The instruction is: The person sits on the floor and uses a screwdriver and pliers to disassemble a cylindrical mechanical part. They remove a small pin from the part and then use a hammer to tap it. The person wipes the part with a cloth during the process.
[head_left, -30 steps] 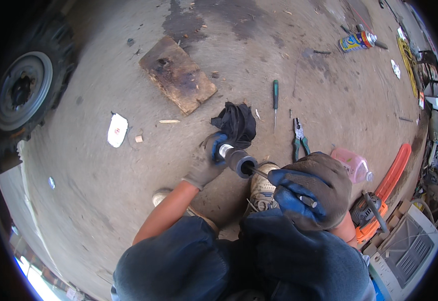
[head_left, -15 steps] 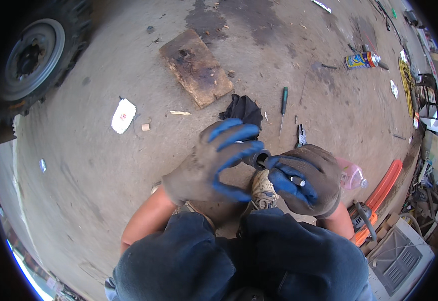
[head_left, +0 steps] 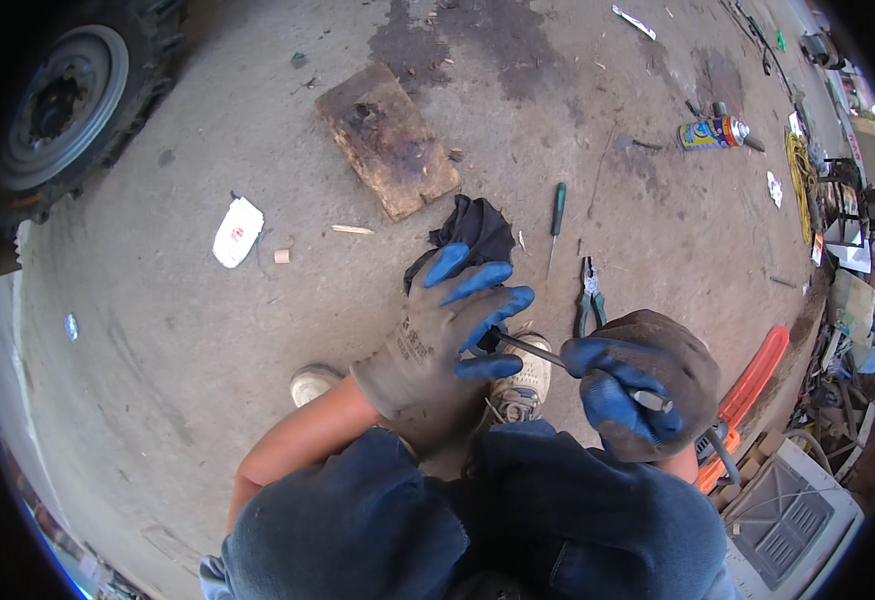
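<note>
My left hand (head_left: 437, 325), in a grey glove with blue fingertips, pinches a small black part (head_left: 490, 339) between thumb and fingers. Much of that part is hidden by the fingers. My right hand (head_left: 647, 385), gloved alike, is closed around a metal rod (head_left: 532, 350). The rod's thin end meets the black part; whether it sits inside cannot be seen. A silver end of what the right fist grips sticks out below the fingers. Just beyond the left fingers lies a crumpled black cloth (head_left: 475, 232). Green-handled pliers (head_left: 589, 297) rest on the floor above the right hand.
A green screwdriver (head_left: 557, 215) and a stained wooden board (head_left: 389, 140) lie farther off. An aerosol can (head_left: 712, 133) is on its side at right. An orange chainsaw (head_left: 752, 380) sits near my right arm. A wheel (head_left: 67, 105) stands far left, a white packet (head_left: 238, 232) nearer.
My right hand has moved right and slightly down, showing more of the rod. The black part's open end no longer shows. The pliers have come into fuller view; the pink bottle is hidden.
</note>
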`<action>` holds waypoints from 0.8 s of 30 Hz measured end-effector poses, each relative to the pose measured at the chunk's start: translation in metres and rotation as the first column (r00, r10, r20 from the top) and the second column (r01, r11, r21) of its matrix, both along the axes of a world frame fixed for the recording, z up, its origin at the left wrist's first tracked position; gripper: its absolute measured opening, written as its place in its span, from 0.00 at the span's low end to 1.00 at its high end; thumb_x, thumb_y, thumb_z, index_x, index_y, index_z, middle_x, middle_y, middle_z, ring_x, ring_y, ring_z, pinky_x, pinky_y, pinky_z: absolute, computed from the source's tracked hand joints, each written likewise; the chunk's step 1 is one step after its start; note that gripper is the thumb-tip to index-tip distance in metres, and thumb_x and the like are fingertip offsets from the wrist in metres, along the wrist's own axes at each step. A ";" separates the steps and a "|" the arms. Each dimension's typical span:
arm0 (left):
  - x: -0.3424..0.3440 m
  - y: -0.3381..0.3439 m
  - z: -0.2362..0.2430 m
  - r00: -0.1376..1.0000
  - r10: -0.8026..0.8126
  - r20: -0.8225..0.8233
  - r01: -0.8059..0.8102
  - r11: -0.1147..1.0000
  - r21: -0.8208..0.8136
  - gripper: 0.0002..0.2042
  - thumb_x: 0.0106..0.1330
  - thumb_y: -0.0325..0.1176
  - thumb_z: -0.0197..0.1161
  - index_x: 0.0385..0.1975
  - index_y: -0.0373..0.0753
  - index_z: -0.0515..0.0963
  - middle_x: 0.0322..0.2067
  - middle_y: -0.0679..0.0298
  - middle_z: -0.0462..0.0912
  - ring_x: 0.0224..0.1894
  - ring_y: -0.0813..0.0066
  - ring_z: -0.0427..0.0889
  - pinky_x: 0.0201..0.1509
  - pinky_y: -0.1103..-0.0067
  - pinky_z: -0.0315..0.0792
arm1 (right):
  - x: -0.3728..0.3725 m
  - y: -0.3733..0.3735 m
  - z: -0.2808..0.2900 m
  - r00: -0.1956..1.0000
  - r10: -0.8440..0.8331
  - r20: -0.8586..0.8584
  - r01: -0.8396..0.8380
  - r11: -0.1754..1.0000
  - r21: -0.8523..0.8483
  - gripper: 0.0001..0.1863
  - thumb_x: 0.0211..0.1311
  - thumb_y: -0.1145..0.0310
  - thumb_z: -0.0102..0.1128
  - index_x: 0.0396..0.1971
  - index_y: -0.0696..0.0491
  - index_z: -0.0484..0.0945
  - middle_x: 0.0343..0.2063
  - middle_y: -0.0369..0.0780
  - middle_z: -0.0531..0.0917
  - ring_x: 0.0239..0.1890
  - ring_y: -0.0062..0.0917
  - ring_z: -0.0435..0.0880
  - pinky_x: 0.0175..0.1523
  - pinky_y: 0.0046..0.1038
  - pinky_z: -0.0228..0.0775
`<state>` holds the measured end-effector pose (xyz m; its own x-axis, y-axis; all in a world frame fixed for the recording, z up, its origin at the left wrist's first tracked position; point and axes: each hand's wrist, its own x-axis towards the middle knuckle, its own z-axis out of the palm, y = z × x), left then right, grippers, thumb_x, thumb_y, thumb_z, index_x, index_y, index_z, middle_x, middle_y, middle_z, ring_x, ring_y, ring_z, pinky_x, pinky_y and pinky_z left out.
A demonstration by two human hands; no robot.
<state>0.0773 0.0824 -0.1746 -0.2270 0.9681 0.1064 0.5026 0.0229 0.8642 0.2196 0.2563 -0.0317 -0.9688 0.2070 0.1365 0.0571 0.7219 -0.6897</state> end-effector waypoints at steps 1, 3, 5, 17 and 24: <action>0.002 0.002 -0.002 1.000 -0.004 0.018 0.003 1.000 0.007 0.31 0.53 0.48 0.76 0.59 0.47 0.78 0.58 0.58 0.77 0.68 0.54 0.67 0.76 0.56 0.52 | -0.001 0.001 0.002 1.000 0.009 -0.002 -0.009 1.000 0.017 0.24 0.42 0.66 0.76 0.43 0.56 0.84 0.36 0.44 0.87 0.32 0.36 0.88 0.38 0.33 0.79; 0.004 0.001 -0.003 0.999 -0.002 0.039 0.002 1.000 -0.013 0.32 0.52 0.48 0.76 0.60 0.48 0.78 0.58 0.57 0.77 0.68 0.52 0.67 0.76 0.57 0.52 | -0.002 0.000 -0.004 0.999 0.035 -0.020 -0.035 0.999 0.016 0.24 0.42 0.66 0.76 0.43 0.56 0.84 0.36 0.44 0.87 0.32 0.36 0.88 0.37 0.33 0.79; 0.006 0.003 -0.001 0.999 0.029 0.033 -0.030 0.999 0.011 0.31 0.50 0.44 0.79 0.56 0.44 0.79 0.57 0.61 0.80 0.67 0.57 0.71 0.75 0.55 0.55 | -0.002 -0.001 -0.010 0.998 0.042 -0.039 -0.042 0.999 -0.004 0.24 0.42 0.66 0.76 0.44 0.56 0.84 0.36 0.44 0.87 0.31 0.36 0.87 0.36 0.32 0.78; 0.002 0.003 0.003 0.996 0.055 0.076 -0.058 0.997 0.044 0.30 0.50 0.40 0.80 0.55 0.42 0.79 0.55 0.62 0.82 0.66 0.60 0.73 0.75 0.56 0.56 | -0.015 -0.006 -0.011 0.994 0.109 -0.016 -0.108 0.994 0.031 0.25 0.43 0.65 0.78 0.44 0.56 0.85 0.34 0.43 0.87 0.31 0.35 0.87 0.35 0.31 0.78; 0.002 0.003 0.006 0.996 0.058 0.075 -0.062 0.997 0.055 0.28 0.51 0.39 0.80 0.54 0.42 0.80 0.55 0.62 0.81 0.66 0.60 0.73 0.75 0.56 0.57 | -0.015 -0.011 -0.011 0.990 0.135 0.031 -0.137 0.986 0.097 0.25 0.43 0.63 0.77 0.45 0.56 0.85 0.36 0.43 0.86 0.33 0.33 0.88 0.37 0.31 0.79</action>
